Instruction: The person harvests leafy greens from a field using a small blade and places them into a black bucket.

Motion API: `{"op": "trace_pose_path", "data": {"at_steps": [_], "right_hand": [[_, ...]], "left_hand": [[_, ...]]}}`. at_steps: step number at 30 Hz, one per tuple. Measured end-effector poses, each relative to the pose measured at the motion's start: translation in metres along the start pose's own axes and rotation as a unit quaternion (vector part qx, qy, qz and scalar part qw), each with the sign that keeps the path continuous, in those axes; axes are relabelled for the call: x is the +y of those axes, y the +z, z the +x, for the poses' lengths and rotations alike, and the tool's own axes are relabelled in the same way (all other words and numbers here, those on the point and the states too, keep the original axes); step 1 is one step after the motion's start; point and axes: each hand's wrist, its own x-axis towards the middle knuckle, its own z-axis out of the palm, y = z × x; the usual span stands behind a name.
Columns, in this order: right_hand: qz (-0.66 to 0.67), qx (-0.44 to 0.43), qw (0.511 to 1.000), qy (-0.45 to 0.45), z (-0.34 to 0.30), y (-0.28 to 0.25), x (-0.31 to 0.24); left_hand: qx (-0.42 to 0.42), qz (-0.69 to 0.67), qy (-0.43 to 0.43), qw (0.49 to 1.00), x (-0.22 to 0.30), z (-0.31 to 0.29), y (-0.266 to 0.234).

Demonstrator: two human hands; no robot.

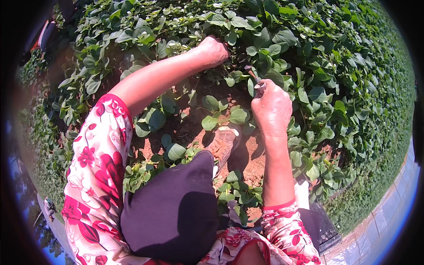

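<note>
Both hands are busy low among the vines. Left hand (214,49) reaches far forward on a bare, straightened arm, the wrist bent down and the fingers curled into a fist around stems of the leafy vines (229,26) at the upper edge of the cleared patch; what exactly lies inside the fist is hidden by leaves. Right hand (270,108) is held nearer, forearm rising almost straight up the picture, knuckles toward the camera, fingers clenched round the handle of a small tool (258,83) whose dull metal collar and thin dark shaft stick out above the thumb and point toward the stems just below the left hand. Between the two arms lies bare reddish-brown soil (247,159), dry and crumbly, dotted with broad, smooth, heart-shaped green leaves glossy in strong sun. A worn, dusty shoe (225,141) rests on that soil, toe pointing up the picture, just left of the right wrist. Sleeves (97,168) are pale cloth printed with red flowers; a dark, matte trouser knee (176,207) fills the lower middle. Pale paving (384,221) curves along the lower right rim.
</note>
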Motion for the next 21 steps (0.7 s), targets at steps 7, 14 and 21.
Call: {"op": "trace_pose_path", "data": {"at_steps": [7, 14, 21], "right_hand": [[0.016, -0.049, 0.997, 0.05, 0.002, 0.016, -0.008], [0.149, -0.07, 0.981, 0.103, 0.001, 0.046, -0.027], [0.279, -0.027, 0.953, 0.115, 0.021, 0.082, -0.03]], "left_hand": [[0.086, -0.017, -0.009, 0.996, -0.005, -0.006, 0.015], [0.241, -0.016, 0.009, 0.97, -0.007, -0.009, 0.022], [0.151, -0.043, -0.035, 0.987, 0.0, -0.007, 0.021]]}}
